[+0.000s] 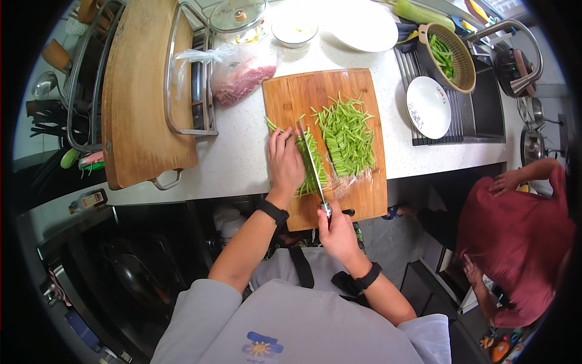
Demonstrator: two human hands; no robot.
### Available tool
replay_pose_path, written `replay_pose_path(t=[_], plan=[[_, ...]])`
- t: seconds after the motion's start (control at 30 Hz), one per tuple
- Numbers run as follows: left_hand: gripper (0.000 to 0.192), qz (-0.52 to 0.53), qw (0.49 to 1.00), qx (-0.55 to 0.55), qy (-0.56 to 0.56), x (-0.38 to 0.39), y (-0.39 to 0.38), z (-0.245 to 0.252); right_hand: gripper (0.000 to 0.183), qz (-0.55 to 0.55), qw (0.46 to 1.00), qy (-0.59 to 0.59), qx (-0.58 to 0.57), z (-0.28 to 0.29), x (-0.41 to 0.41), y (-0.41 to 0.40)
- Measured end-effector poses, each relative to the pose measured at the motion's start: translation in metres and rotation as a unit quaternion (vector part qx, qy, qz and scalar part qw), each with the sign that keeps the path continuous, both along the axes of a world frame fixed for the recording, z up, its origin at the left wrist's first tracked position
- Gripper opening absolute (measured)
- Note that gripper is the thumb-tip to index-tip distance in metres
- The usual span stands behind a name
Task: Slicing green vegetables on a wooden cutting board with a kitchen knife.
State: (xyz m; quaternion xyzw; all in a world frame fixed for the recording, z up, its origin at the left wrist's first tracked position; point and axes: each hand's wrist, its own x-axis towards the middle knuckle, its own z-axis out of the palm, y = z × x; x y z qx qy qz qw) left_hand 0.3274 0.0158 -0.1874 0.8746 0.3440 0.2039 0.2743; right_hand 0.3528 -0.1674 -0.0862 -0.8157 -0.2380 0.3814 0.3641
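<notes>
My right hand (338,234) grips the handle of a kitchen knife (311,159), its blade pointing away from me. Left of the blade, my left hand (285,161) presses on a bunch of green stems (271,123), fingers bent over them and partly hiding them. Cut stems (317,170) lie along the blade's right side. A larger pile of short cut green stems (348,139) covers the right half of the wooden cutting board (313,86). The board's near end reaches past the counter's front edge.
A bag of raw meat (243,82) lies at the board's far left corner. Beyond it stand a glass-lidded pot (238,18) and a bowl (294,32). A colander (464,63) and a plate (428,108) sit by the sink at right. A person in red (514,241) bends at lower right.
</notes>
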Motion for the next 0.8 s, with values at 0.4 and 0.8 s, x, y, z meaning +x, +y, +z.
replay_pose_path(t=[0.4,0.8], plan=[[0.036,-0.01,1.0,0.012,-0.004,-0.001,-0.001,-0.004,0.031,0.008,0.998,-0.014,-0.052,-0.01,0.008,0.021],[0.038,0.011,0.999,0.02,-0.043,0.0,-0.003,-0.006,0.035,-0.031,0.999,-0.042,-0.017,-0.018,-0.002,0.015]])
